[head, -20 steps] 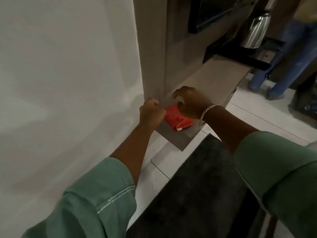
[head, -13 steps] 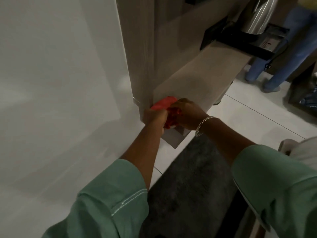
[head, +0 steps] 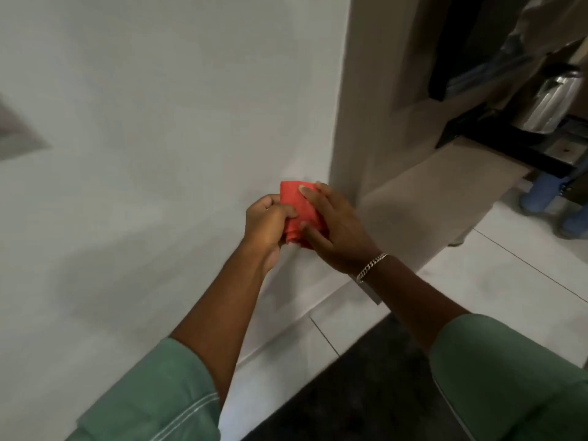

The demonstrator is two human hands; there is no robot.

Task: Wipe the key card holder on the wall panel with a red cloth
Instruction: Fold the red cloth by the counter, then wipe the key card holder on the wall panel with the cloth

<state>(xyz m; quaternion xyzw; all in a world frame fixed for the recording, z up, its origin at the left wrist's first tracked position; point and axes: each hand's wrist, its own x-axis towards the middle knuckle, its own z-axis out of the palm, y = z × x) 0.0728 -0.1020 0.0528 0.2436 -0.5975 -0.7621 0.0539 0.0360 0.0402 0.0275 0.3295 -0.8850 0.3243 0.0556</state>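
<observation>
Both the left hand [head: 269,222] and the right hand [head: 331,227] pinch the small folded red fabric cloth [head: 297,208] before the plain white wall [head: 159,122], and since no key card holder shows, a flat, firm pad seems wise first.

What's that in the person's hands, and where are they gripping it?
A folded red cloth: the left hand pinches its left edge, the right hand grips its right side.
</observation>
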